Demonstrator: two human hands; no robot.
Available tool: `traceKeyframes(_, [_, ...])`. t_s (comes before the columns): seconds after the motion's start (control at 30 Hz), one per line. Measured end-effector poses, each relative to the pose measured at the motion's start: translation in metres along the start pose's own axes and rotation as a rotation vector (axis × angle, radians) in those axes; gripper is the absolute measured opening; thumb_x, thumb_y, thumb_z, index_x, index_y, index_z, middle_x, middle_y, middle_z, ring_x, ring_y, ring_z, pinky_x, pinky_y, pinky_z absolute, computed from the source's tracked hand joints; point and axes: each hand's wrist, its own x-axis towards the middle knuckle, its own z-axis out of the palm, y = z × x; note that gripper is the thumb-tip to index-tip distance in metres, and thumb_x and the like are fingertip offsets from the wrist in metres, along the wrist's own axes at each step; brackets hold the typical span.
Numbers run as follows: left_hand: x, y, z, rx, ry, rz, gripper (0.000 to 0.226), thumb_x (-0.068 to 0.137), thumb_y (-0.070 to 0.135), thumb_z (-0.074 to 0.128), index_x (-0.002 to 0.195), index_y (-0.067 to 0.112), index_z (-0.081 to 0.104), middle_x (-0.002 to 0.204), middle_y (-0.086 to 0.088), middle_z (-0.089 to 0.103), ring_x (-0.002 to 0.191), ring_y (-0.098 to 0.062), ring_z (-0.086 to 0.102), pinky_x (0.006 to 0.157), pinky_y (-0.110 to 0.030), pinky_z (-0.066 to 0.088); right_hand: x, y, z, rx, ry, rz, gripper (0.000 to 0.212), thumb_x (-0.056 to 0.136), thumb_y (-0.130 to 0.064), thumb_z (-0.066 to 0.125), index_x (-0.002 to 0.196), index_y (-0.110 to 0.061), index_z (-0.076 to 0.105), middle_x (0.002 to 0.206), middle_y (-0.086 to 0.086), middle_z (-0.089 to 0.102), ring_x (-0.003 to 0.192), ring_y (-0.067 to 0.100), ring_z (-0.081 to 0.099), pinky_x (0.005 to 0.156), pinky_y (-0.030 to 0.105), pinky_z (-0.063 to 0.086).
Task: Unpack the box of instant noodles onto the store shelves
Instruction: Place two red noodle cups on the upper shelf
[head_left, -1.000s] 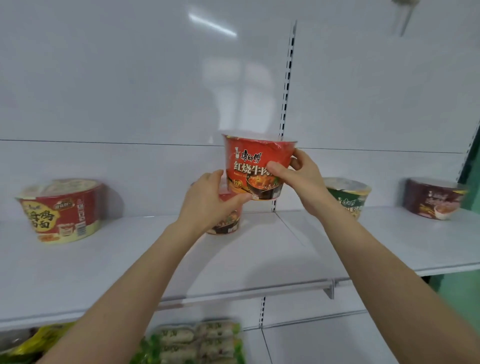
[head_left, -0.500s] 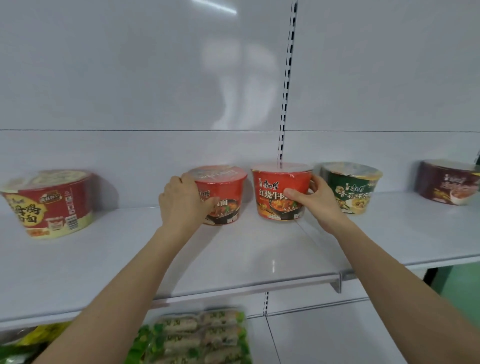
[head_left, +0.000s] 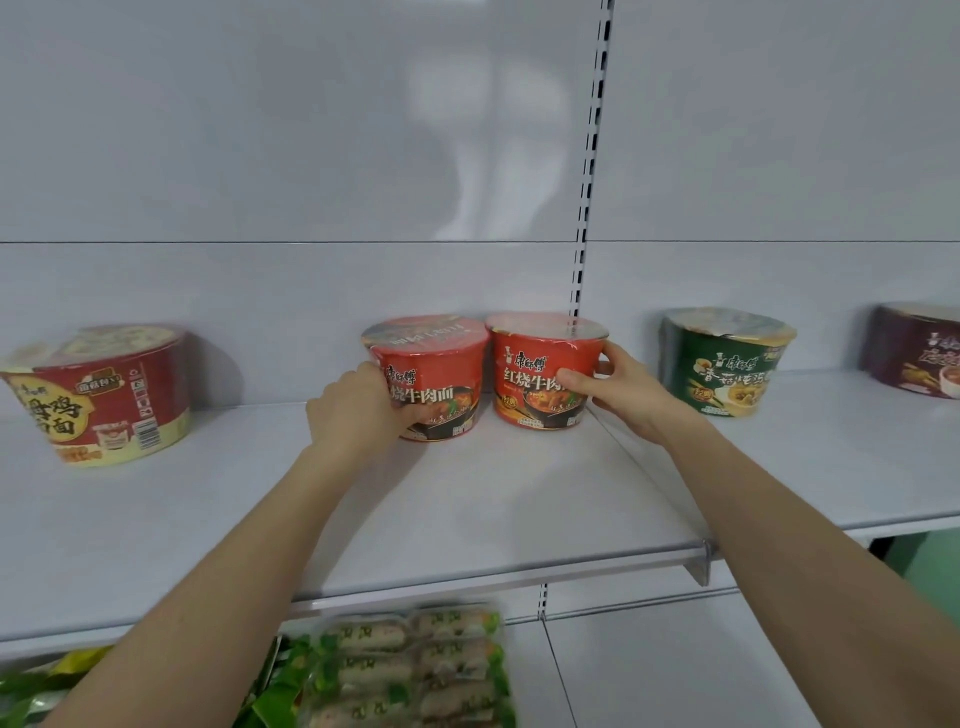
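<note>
Two red noodle bowls stand upright side by side on the white shelf (head_left: 519, 509), near its back panel, rims almost touching. Left hand (head_left: 356, 415) grips the left red bowl (head_left: 441, 374) from its left side, fingers (head_left: 422, 413) curled round the lower wall, thumb across the front label. Right hand (head_left: 623, 397) grips the right red bowl (head_left: 530, 374) from its right side, thumb (head_left: 571, 376) lying over the printed front and the other fingers wrapped behind, mostly hidden. Both bowls sit flat on the shelf, lids sealed, labels facing out. The right red bowl stands in front of the slotted upright (head_left: 589, 156) where two shelf sections meet. A green noodle bowl (head_left: 727, 364) stands to the right, apart from the right hand, on the next shelf section. A dark purple bowl (head_left: 919, 348) is at the far right edge, partly cut off. A wider red and yellow bowl (head_left: 104, 395) stands well apart on the left. Both forearms reach up from the bottom of the view. On the shelf below, wrapped green food packs (head_left: 410, 670) are stacked, blurred, contents unclear.
</note>
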Motion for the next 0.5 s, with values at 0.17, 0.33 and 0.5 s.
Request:
traceKeyframes(0.17, [-0.002,-0.002,0.000,0.008,-0.002,0.000,0.068,0.075,0.057,0.065,0.115,0.006,0.047,0.114,-0.011,0.060,0.107,-0.032,0.057,0.081,-0.039,0.044,0.000,0.000,0.003,-0.029,0.014,0.021,0.073,0.080,-0.021,0.069,0.141,-0.015,0.029,0.144,0.007,0.040,0.130,0.024,0.041,0.090,0.031,0.038])
traceKeyframes(0.33, [-0.008,-0.001,-0.003,0.005,-0.005,0.003,0.061,0.080,0.050,0.063,0.116,0.004,0.045,0.115,-0.014,0.059,0.107,-0.034,0.055,0.084,-0.040,0.044,-0.004,-0.005,0.007,-0.069,0.040,0.045,0.075,0.080,-0.025,0.069,0.142,-0.013,0.028,0.146,0.007,0.038,0.132,0.025,0.039,0.096,0.034,0.039])
traceKeyframes(0.5, [-0.022,0.001,-0.004,0.018,-0.008,0.009,0.052,0.085,0.047,0.059,0.112,0.004,0.047,0.113,-0.014,0.059,0.106,-0.035,0.055,0.080,-0.038,0.043,-0.016,-0.009,0.013,-0.068,0.086,0.017,0.067,0.081,-0.019,0.068,0.138,-0.007,0.034,0.142,0.008,0.044,0.124,0.020,0.046,0.081,0.023,0.040])
